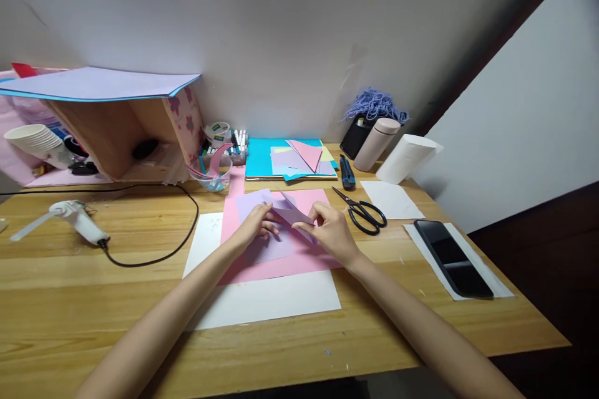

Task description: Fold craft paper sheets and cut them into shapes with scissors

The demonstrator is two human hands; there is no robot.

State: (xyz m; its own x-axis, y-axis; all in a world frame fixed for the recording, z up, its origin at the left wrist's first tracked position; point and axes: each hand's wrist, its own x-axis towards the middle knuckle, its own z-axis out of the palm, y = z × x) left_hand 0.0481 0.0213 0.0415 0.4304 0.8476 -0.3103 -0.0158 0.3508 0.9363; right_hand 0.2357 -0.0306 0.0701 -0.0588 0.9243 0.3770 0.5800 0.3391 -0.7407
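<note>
Above the stacked sheets, a folded piece of lilac paper (294, 214) is held up between both hands. My right hand (333, 230) pinches its right end between thumb and fingers. With thumb and index finger, my left hand (256, 225) grips the left end, its other fingers curled loosely below. Beneath lies a flat lilac sheet (262, 252) on a larger pink sheet (281, 271), which rests on white paper (262, 302). Black-handled scissors (362, 211) lie just right of the pink sheet, blades pointing up and left.
A blue utility knife (347, 173), a pink bottle (378, 143) and a paper roll (405, 159) are at the back right. A phone (453, 259) lies on paper at right. A corded glue gun (79, 221) sits left, before an open box (126, 131). Coloured papers (259, 159) lie behind.
</note>
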